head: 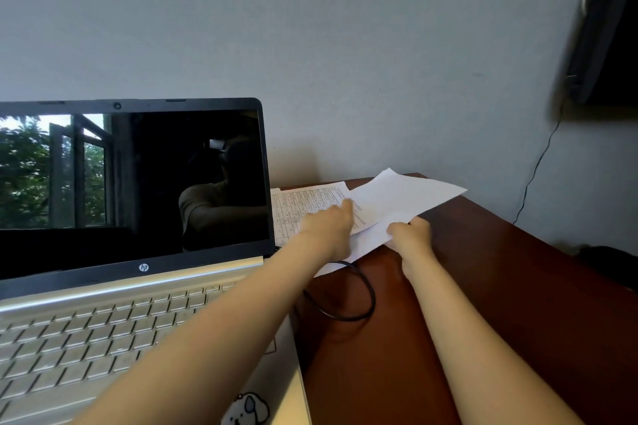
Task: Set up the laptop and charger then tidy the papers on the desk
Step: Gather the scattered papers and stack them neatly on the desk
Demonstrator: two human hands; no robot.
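A silver laptop (131,307) stands open on the left of the dark wooden desk (483,286), its screen black. A black charger cable (359,293) loops from its right side across the desk. Behind the loop lie papers: a printed table sheet (303,207) and a blank white sheet (404,197) lifted at an angle over it. My left hand (328,224) reaches over the printed sheet, fingers stretched onto the papers. My right hand (411,235) grips the near edge of the white sheet.
A grey wall rises right behind the desk. A dark object (600,28) hangs on the wall at the upper right, with a thin wire (538,166) running down from it. Something dark (604,259) sits at the desk's far right edge.
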